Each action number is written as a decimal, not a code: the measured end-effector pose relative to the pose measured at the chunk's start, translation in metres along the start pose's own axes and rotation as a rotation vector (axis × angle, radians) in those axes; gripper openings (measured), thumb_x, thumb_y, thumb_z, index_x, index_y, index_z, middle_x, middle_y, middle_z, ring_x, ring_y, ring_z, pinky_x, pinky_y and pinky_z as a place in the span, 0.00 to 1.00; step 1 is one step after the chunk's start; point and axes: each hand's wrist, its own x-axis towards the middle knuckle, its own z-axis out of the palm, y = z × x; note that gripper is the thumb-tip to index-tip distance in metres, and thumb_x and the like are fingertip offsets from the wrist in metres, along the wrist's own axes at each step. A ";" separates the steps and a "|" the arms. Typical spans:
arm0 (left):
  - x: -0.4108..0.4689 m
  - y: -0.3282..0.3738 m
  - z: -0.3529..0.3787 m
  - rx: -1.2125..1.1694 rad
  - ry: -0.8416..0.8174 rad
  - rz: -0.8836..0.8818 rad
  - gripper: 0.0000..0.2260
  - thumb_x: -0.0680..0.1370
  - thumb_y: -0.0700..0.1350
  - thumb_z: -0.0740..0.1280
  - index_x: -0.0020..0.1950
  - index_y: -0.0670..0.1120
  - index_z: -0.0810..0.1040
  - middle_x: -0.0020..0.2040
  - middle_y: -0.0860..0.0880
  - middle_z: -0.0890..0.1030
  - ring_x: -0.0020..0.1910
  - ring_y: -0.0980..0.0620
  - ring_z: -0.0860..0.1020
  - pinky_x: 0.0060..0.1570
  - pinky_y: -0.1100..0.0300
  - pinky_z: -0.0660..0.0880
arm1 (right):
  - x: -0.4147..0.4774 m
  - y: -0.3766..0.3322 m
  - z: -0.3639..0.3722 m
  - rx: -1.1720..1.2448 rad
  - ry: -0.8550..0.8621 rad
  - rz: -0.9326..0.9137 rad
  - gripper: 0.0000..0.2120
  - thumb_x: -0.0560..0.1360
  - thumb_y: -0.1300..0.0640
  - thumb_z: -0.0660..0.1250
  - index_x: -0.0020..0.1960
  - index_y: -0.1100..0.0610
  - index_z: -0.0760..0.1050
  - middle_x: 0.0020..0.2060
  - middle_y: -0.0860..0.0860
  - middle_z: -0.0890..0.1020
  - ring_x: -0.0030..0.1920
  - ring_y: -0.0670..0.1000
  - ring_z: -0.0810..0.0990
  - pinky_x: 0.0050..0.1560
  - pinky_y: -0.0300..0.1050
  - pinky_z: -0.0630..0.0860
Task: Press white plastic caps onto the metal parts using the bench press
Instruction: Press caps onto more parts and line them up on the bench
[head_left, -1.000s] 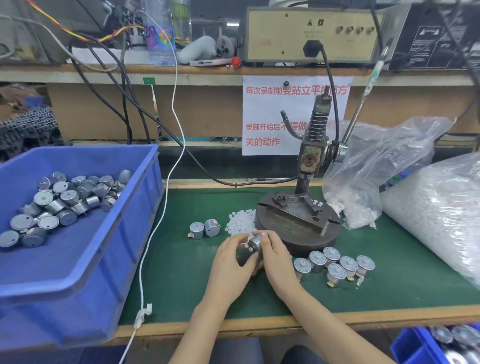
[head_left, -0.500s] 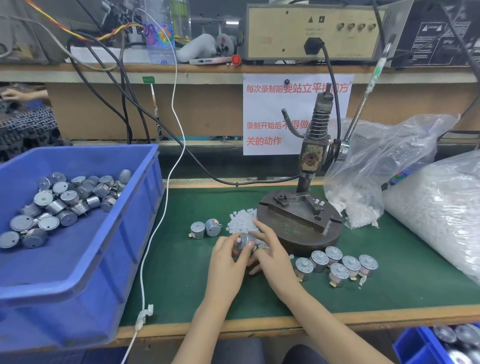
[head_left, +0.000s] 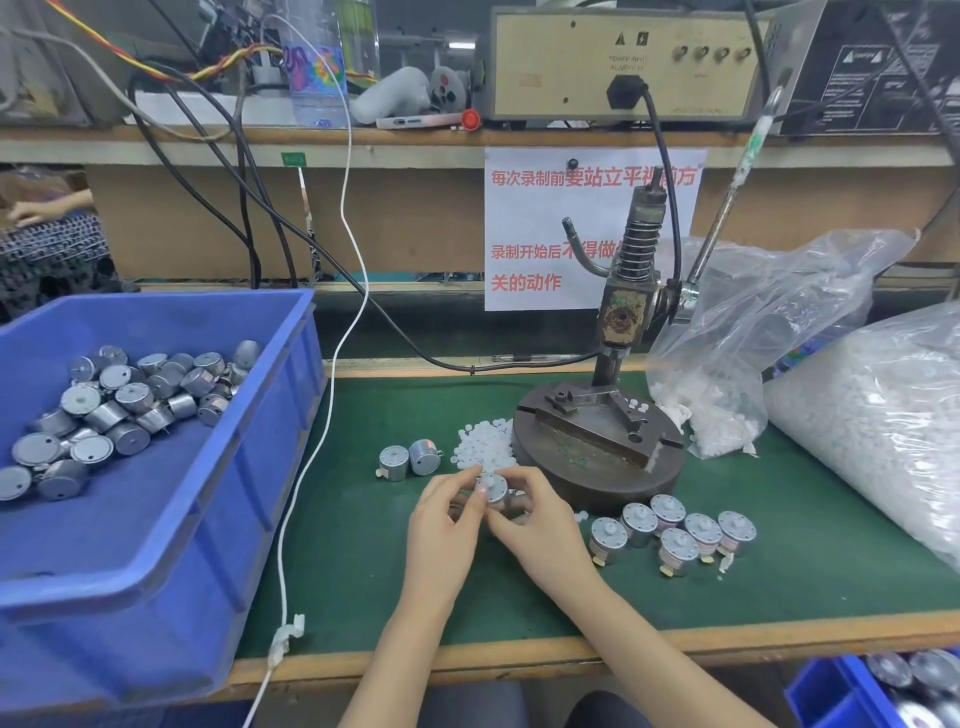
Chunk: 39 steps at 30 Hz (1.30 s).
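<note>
Silver motor (head_left: 496, 488) pinched between left hand (head_left: 441, 525) and right hand (head_left: 543, 532), low over the table (head_left: 363, 545), just before the press (head_left: 621, 317). I can't tell whether a cap sits square on it; crooked, I'd expect pressing to crush it.

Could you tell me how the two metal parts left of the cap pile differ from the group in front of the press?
The pair is two parts, the group six. One of the pair lies on its side; the group all stand upright. Both are silver cylinders on the green mat.
</note>
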 end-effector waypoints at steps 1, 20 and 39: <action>0.000 0.000 0.000 -0.012 -0.004 -0.001 0.09 0.77 0.37 0.64 0.54 0.47 0.80 0.48 0.55 0.79 0.44 0.64 0.77 0.45 0.72 0.73 | -0.001 -0.001 0.000 -0.008 0.011 0.002 0.15 0.70 0.57 0.71 0.47 0.41 0.69 0.43 0.38 0.79 0.42 0.37 0.77 0.43 0.33 0.72; -0.001 -0.006 0.001 0.092 -0.012 -0.108 0.09 0.77 0.40 0.62 0.50 0.49 0.81 0.45 0.58 0.78 0.44 0.65 0.75 0.42 0.79 0.67 | 0.066 -0.002 -0.103 -0.629 0.359 0.073 0.20 0.72 0.47 0.69 0.61 0.53 0.76 0.60 0.57 0.74 0.62 0.59 0.67 0.61 0.51 0.62; -0.005 -0.006 0.008 0.614 -0.198 0.207 0.14 0.78 0.40 0.58 0.61 0.46 0.75 0.52 0.52 0.74 0.50 0.54 0.67 0.55 0.65 0.64 | 0.095 -0.046 -0.141 0.074 0.477 0.071 0.29 0.74 0.65 0.59 0.74 0.57 0.57 0.65 0.51 0.69 0.63 0.50 0.70 0.60 0.42 0.67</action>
